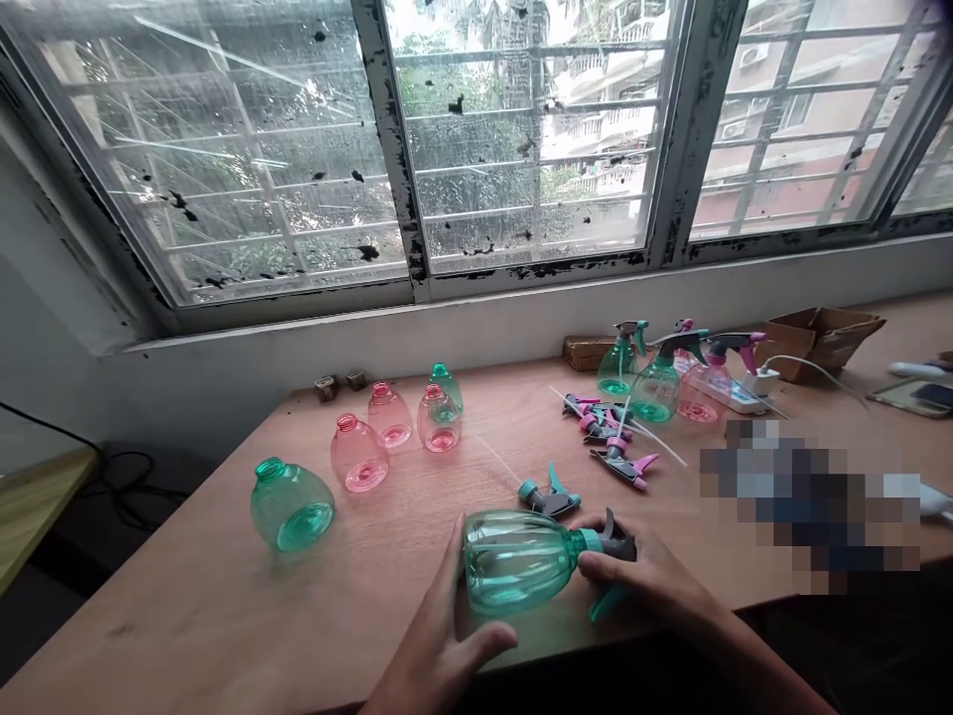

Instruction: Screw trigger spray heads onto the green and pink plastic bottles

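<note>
Fingers of the right hand are, as we see, closed snugly around the grey spray head and its collar at the neck of a green bottle; the left hand stands wide open, its fingers against the base and its thumb spread away below.

We find the bottle on its side above the near edge of the tabletop, between both hands; we cannot tell whether it touches the surface. Its long axis runs almost level across our view, base to the left, neck to the right and tipped slightly upward; its teal trigger points down towards us.

Just beyond it lies a loose sprayer; farther right we see a cluster of pink-trigger sprayers, with assembled bottles upright behind; to the left stand uncapped pink bottles and a green one.
</note>
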A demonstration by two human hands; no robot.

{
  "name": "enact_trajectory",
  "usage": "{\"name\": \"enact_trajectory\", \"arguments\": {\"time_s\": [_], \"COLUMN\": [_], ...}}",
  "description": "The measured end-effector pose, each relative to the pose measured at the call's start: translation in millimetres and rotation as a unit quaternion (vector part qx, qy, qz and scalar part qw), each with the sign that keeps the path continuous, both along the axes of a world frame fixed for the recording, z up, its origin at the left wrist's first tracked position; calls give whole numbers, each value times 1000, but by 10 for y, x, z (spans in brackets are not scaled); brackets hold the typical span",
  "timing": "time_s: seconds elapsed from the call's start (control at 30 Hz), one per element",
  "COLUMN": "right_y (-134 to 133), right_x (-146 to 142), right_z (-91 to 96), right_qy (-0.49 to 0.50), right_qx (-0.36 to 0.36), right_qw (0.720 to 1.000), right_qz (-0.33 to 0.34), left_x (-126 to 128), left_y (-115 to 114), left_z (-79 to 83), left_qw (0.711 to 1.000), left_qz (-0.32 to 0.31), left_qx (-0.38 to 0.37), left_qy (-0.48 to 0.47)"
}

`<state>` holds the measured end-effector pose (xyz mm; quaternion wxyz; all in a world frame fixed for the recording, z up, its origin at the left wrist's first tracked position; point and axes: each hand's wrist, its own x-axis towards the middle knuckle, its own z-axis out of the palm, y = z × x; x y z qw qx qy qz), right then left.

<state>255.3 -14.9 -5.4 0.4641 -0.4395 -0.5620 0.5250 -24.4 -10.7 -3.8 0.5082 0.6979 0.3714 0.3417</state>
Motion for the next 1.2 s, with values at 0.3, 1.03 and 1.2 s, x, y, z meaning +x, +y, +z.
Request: {"name": "enact_trajectory", "arguments": {"time_s": [0.3, 1.03, 1.2], "right_y": [0, 2, -1], "right_x": [8, -9, -15], "right_z": [-75, -82, -66], "right_qy": [105, 74, 77], "right_qx": [-32, -22, -30], "right_qw": [994, 997, 997], "right_qz": [11, 8, 7], "left_x": [39, 63, 67], "left_y": [-12, 11, 7], "left_z": [22, 38, 4], "left_qw": [998, 997, 999], "left_qz": [38, 51, 35], "left_qx": [35, 41, 24], "left_qy": [37, 42, 19]}}
